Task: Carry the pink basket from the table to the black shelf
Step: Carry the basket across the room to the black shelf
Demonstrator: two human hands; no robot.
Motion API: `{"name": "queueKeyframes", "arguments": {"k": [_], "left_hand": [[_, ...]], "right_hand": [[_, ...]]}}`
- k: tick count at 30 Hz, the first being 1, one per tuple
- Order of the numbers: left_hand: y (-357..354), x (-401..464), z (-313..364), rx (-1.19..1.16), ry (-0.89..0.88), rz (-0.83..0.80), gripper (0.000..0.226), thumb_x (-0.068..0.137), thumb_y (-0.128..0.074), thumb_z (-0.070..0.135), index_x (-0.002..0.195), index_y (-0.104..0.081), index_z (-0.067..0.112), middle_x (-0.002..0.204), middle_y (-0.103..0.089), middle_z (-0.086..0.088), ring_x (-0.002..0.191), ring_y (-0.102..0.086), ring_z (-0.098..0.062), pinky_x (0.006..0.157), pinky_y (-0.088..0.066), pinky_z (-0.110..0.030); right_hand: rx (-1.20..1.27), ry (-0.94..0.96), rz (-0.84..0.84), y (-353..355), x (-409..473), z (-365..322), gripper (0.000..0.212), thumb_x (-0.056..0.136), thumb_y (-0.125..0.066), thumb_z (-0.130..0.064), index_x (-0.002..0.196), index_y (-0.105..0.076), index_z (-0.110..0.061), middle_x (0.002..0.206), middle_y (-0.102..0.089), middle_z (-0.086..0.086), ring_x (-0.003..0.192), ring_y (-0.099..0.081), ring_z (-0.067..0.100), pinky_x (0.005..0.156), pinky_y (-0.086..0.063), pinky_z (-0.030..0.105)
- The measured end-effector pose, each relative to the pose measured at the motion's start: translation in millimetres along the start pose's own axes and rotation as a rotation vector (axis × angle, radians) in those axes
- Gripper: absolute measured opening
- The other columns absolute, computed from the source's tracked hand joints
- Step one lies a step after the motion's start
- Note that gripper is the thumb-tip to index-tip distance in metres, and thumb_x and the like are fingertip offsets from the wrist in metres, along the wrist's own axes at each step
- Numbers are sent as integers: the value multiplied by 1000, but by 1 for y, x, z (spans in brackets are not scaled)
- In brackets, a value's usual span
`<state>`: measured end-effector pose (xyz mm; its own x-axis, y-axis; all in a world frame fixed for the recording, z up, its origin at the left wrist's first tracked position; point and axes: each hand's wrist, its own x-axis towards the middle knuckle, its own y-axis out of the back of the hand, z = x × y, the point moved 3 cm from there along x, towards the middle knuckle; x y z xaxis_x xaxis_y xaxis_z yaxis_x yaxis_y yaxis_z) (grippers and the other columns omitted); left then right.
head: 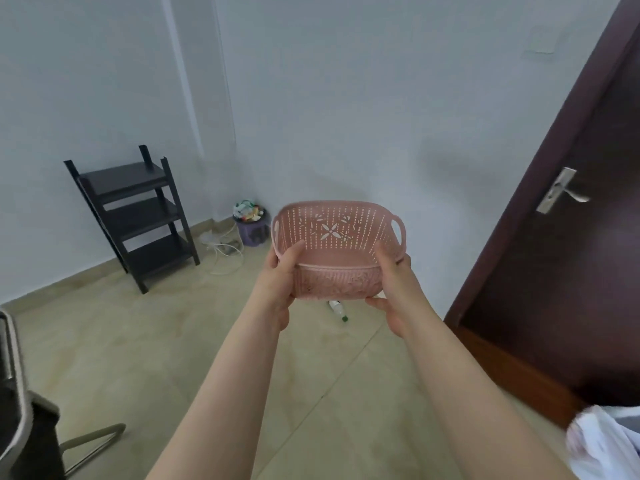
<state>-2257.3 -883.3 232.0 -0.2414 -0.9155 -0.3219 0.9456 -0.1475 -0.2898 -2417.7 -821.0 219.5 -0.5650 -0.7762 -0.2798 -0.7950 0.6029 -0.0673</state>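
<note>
You're facing a white-walled corner w/ a dark brown door (568, 244) on the right. The black shelf (135, 216) stands by the left wall, three tiers, nothing on any of them. A purple bin (252, 232) w/ trash sits in the corner, just right of it. You hold the pink basket (337, 249) up in the air, mid-frame, well apart from the shelf: oval, slotted walls, flower cutout inside, loop handles at both ends, tipped toward you. Left hand (280, 282) is clamped on its left rim, right hand (394, 289) on its right, thumbs inside. A small bottle (338, 310) lies on the floor below.
</note>
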Motion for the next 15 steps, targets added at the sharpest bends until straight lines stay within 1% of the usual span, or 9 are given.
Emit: {"name": "queueKeyframes", "arguments": {"k": [2,5,6,7,9,11,12,14,15], "left_hand": [[7,21,10,-11,-7,26,32,96,-59,33,127,-53,31,94,-63,13,78,-59,-4,58,-44,-25],[18,56,23,-28,-18,75,30,95,-60,33,124,-53,33,98,-65,11,80,-60,-5,61,-46,-26],[21,67,27,-30,-20,91,31,95,-61,34,125,-53,34,99,-65,10,81,-61,-6,61,-45,-27],[23,79,30,-32,-25,106,32,95,-61,34,126,-53,34,99,-66,11,81,-61,-6,60,-45,-27],[27,104,37,-47,-33,136,35,95,-60,34,128,-54,35,97,-66,12,81,-62,-7,60,-45,-26],[29,129,43,-53,-43,159,38,94,-60,35,132,-54,35,97,-66,12,81,-63,-7,61,-46,-26],[30,143,47,-51,-51,173,40,94,-60,36,134,-53,34,98,-67,12,82,-63,-7,61,-46,-27],[29,171,56,-52,-67,200,44,95,-60,36,138,-52,33,100,-66,11,84,-62,-8,62,-47,-27],[28,184,61,-51,-76,215,45,95,-60,37,139,-51,33,101,-66,11,85,-62,-8,62,-47,-27]], "right_hand": [[-4,-8,-18,-18,24,-5,66,94,-50,-54,149,-28,-25,136,-49,-8,113,-56,19,78,-50,37],[-19,-14,-70,-45,58,-8,63,95,-49,-53,147,-30,-23,130,-51,-8,104,-59,15,67,-51,33],[-26,-18,-87,-54,70,-9,62,95,-49,-53,146,-31,-23,129,-52,-8,101,-61,13,67,-53,33],[-30,-22,-101,-63,83,-10,62,95,-49,-53,146,-31,-23,130,-53,-7,101,-61,13,70,-54,35],[-49,-36,-136,-80,112,-13,64,94,-49,-55,146,-31,-23,137,-53,-4,112,-60,19,79,-55,39],[-54,-48,-164,-97,140,-15,67,91,-51,-59,146,-31,-25,138,-54,-3,118,-60,24,81,-55,41],[-62,-53,-181,-105,156,-16,72,87,-52,-63,146,-31,-27,138,-55,-4,119,-60,26,83,-55,43],[-87,-49,-208,-120,187,-22,87,73,-55,-74,145,-31,-32,140,-55,-6,125,-56,25,98,-49,51],[-99,-41,-229,-127,205,-25,89,71,-55,-76,146,-31,-32,141,-54,-6,127,-53,25,103,-45,53]]}}
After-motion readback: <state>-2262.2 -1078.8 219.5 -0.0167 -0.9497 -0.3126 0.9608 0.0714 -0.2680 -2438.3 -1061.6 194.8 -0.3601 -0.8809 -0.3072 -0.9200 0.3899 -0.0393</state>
